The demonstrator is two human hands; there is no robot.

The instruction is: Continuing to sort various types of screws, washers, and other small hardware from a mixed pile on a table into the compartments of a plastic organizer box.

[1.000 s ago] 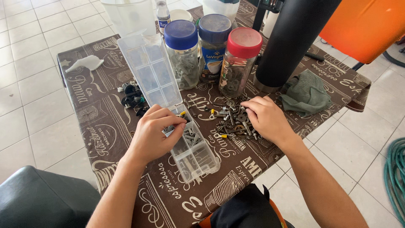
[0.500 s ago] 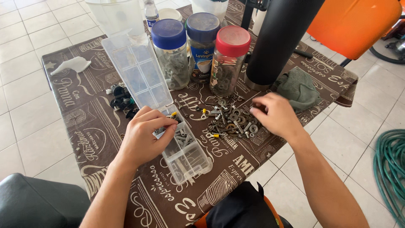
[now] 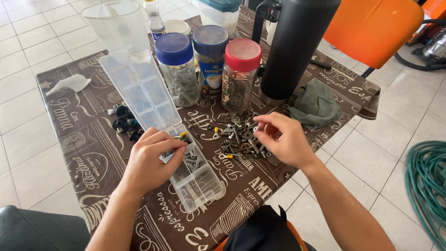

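My left hand lies curled over the clear compartment box and grips its rim. Screws fill the cells under my fingers. The box's lid stands open toward the far left. My right hand hovers just right of a loose pile of screws, washers and small metal parts. Its thumb and fingers pinch what looks like a small metal piece, too small to make out clearly.
Behind the pile stand three jars of hardware: blue lid, dark blue lid, red lid. Also here are a tall black flask, green cloth, black clips, clear jug, orange chair and a green hose on the floor.
My right hand has lifted off the pile and drawn its fingers into a pinch. My left hand stays on the box. The view has shifted slightly.
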